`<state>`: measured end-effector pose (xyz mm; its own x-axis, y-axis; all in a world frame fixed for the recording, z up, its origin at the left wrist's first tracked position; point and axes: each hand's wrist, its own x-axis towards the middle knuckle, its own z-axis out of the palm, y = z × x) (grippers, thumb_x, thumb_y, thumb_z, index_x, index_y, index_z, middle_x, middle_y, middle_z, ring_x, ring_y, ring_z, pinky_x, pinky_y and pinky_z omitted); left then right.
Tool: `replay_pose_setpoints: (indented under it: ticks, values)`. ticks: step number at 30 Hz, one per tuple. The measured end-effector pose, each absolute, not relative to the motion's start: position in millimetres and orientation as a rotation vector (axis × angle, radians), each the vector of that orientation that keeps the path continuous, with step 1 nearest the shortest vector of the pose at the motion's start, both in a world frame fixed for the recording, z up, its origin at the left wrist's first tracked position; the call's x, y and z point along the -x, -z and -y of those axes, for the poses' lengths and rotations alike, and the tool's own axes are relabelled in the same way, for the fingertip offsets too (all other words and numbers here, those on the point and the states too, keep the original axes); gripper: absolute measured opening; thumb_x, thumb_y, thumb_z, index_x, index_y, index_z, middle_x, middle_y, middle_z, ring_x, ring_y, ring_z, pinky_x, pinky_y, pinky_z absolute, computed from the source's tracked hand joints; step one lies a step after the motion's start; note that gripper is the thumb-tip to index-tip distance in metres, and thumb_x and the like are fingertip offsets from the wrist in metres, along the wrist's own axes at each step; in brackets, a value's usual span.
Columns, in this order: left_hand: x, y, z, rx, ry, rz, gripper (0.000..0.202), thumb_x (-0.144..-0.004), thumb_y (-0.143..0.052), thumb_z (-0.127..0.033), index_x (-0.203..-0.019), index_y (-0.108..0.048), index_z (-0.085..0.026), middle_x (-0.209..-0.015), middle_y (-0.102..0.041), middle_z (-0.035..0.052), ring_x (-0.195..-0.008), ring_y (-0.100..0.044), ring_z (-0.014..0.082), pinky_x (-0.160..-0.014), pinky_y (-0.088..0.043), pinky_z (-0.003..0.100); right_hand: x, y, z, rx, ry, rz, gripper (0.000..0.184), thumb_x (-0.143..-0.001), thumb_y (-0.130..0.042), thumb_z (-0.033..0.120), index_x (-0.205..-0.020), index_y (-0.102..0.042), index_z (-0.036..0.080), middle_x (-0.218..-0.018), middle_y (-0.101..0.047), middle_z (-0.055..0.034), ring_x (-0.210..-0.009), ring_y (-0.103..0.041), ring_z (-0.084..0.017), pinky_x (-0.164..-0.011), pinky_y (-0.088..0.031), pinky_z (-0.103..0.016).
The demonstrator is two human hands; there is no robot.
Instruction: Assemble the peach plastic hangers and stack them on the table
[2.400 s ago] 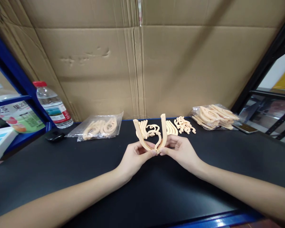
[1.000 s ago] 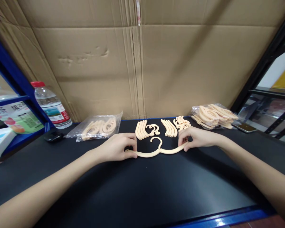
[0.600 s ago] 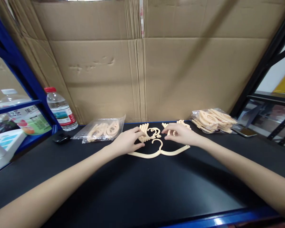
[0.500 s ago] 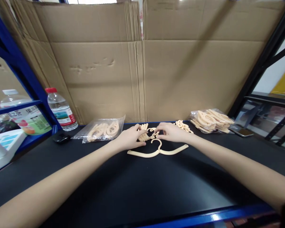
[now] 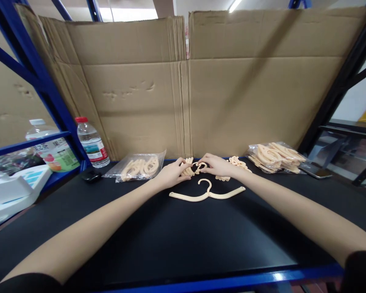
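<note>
A beige folding clothes hanger (image 5: 208, 195) lies spread on the black table, its hook towards the back. Behind it, my left hand (image 5: 171, 175) has its thumb and fingers around a stack of beige hanger arms (image 5: 189, 161). My right hand (image 5: 216, 165) is closed at the fingertips on a beige hanger hook (image 5: 201, 166) beside that stack. The fingers partly hide both pieces. More small hooks (image 5: 238, 162) lie in a heap behind my right wrist, and a row of beige piece ends (image 5: 222, 178) shows below it.
Clear bags of hanger parts lie on the left (image 5: 140, 167) and right (image 5: 276, 156). A phone (image 5: 319, 173), a black mouse (image 5: 91, 176) and a red-capped water bottle (image 5: 93, 144) stand around the edges. Cardboard (image 5: 140, 93) walls off the back.
The view has tilted up and shifted slightly left. Both hands have moved a little farther from the spread hanger, and the row of piece ends under my right wrist now shows.
</note>
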<state>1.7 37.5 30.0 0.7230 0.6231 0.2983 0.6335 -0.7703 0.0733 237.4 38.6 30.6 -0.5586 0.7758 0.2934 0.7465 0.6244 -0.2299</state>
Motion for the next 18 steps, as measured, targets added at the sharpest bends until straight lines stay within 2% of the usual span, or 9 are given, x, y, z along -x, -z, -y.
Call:
replay_pose_setpoints:
  ticks: [2, 5, 7, 10, 14, 18]
  values:
    - [4, -33, -23, 2.876, 0.535, 1.045, 0.037, -0.091, -0.055, -0.035, -0.124, -0.054, -0.019, -0.118, -0.053, 0.0101, -0.094, -0.062, 0.0227, -0.084, -0.048, 0.035, -245, -34, -17, 1.186, -0.104, 2.472, 0.029, -0.09, -0.055, 0.025, -0.118, -0.06, 0.017, -0.106, -0.059, -0.011, -0.09, -0.058, -0.021, -0.078, -0.045, -0.033]
    - [15, -34, 1, 2.971, 0.536, 0.907, 0.023, -0.091, -0.057, -0.033, -0.109, -0.062, -0.02, -0.106, -0.061, 0.0058, -0.098, -0.059, 0.0216, -0.086, -0.046, 0.031, -267, -37, 18, 1.08, -0.227, 2.593, 0.023, -0.089, -0.058, 0.028, -0.108, -0.065, 0.018, -0.098, -0.063, -0.0079, -0.083, -0.058, -0.019, -0.073, -0.045, -0.031]
    - [23, -32, 14, 3.046, 0.533, 0.822, 0.02, -0.089, -0.059, -0.033, -0.104, -0.064, -0.02, -0.102, -0.063, 0.0056, -0.097, -0.058, 0.0216, -0.084, -0.046, 0.031, -285, -36, 35, 1.135, -0.335, 2.618, 0.025, -0.087, -0.059, 0.033, -0.107, -0.065, 0.019, -0.1, -0.064, -0.0076, -0.07, -0.056, -0.015, -0.065, -0.045, -0.029]
    - [28, -25, 22, 3.129, 0.543, 0.801, 0.016, -0.087, -0.062, -0.03, -0.099, -0.064, -0.02, -0.096, -0.064, 0.0047, -0.09, -0.058, 0.0198, -0.078, -0.047, 0.028, -309, -32, 46, 1.195, -0.444, 2.586, 0.031, -0.081, -0.066, 0.039, -0.106, -0.066, 0.019, -0.099, -0.064, -0.0075, -0.066, -0.054, -0.014, -0.062, -0.044, -0.027]
    - [26, -14, 17, 3.139, 0.626, 0.829, 0.011, -0.09, -0.056, -0.023, -0.091, -0.065, -0.018, -0.088, -0.064, 0.0042, -0.083, -0.059, 0.0176, -0.073, -0.047, 0.027, -322, -24, 45, 1.261, -0.435, 2.544, 0.02, -0.085, -0.061, 0.035, -0.087, -0.069, 0.017, -0.08, -0.064, -0.0047, -0.064, -0.053, -0.014, -0.06, -0.042, -0.026]
    - [22, -7, 8, 3.08, 0.731, 0.897, 0.013, -0.09, -0.054, -0.024, -0.088, -0.065, -0.018, -0.087, -0.064, 0.005, -0.083, -0.06, 0.018, -0.075, -0.048, 0.028, -319, -17, 41, 1.254, -0.358, 2.478, 0.023, -0.088, -0.056, 0.035, -0.081, -0.067, 0.017, -0.071, -0.062, -0.0032, -0.06, -0.049, -0.013, -0.057, -0.039, -0.026]
